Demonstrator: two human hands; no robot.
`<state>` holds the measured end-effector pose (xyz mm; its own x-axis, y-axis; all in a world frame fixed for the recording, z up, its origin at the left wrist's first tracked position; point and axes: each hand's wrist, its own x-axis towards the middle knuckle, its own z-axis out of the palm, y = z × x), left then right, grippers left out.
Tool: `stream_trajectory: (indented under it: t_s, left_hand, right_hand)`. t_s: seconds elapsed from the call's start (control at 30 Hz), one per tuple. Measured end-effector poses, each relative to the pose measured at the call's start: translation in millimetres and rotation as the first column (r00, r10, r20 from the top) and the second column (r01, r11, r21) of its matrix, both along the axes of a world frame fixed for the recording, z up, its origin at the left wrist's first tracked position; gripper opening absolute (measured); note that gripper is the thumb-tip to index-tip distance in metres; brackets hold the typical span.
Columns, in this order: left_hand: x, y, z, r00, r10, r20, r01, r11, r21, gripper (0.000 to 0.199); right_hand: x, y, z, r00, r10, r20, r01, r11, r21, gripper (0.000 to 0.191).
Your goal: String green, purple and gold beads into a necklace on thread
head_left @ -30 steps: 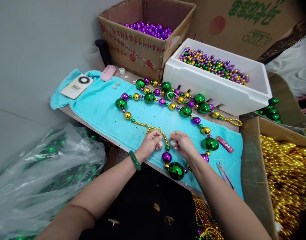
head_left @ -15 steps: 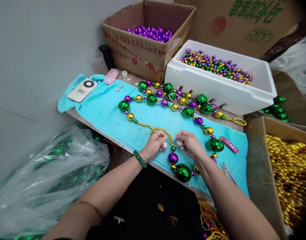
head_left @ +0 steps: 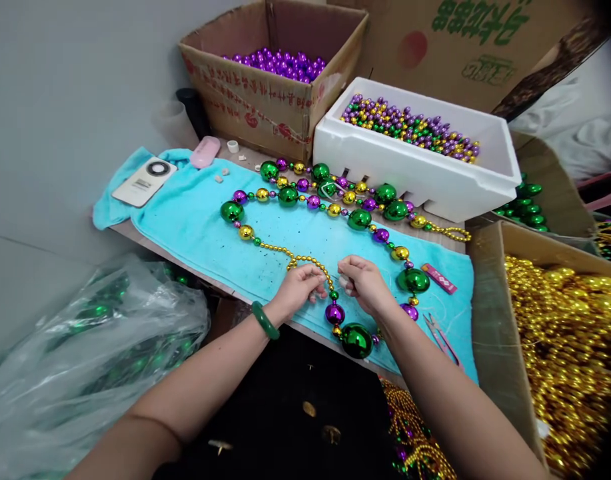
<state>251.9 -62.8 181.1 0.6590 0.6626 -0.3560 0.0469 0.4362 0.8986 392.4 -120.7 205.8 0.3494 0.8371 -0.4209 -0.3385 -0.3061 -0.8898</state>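
On the turquoise towel [head_left: 185, 227] lies a bead necklace [head_left: 334, 209] of green, purple and gold balls, with a run of small gold beads at its near side. My left hand [head_left: 301, 288], a green bangle at the wrist, is closed in a pinch just left of the small green bead [head_left: 334, 295]. Opposite it, my right hand [head_left: 362, 283] pinches too, fingers curled, right of that bead. A thin pale thread seems to run from the bead into both hands; it is barely visible now. White wraps show on some fingers.
Small pink-handled snips [head_left: 442, 340] and a pink packet [head_left: 439, 279] lie at the right. Behind stand a white foam box [head_left: 410, 167] and a carton [head_left: 255, 107] of purple beads. A gold-bead carton [head_left: 522, 333] is at right, a phone [head_left: 144, 181] at left.
The whole scene has shifted left as the head view turned slightly. My hands stay on either side of the small green bead; the thread between them shows less clearly than before.
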Motion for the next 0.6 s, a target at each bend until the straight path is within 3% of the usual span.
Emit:
stream_trajectory:
  t_s: [0.2,0.3,0.4,0.6]
  left_hand:
    - [-0.6,-5.0,6.2,0.996,-0.005,-0.089,0.002,0.999,-0.033,0.006]
    - [-2.1,-6.2,0.4,0.969,-0.074,-0.237,0.085,0.996,0.039,0.007]
    - [-2.6,-7.1,-5.7,0.95,-0.118,-0.288,0.16,0.979,0.127,0.011]
    - [-3.3,0.1,2.9,0.905,-0.2,-0.374,0.337,0.875,0.347,0.011]
  right_hand:
    - [1.2,-2.7,2.6,0.999,-0.018,-0.03,0.019,0.999,0.041,0.03]
    - [3.6,-4.6,6.3,0.999,-0.041,-0.03,0.044,0.996,0.081,0.03]
    - [6.1,-4.8,9.6,0.998,-0.05,-0.029,0.053,0.992,0.112,0.03]
    - [6.3,-5.0,4.2,0.994,-0.043,-0.103,0.051,0.996,0.073,0.031]
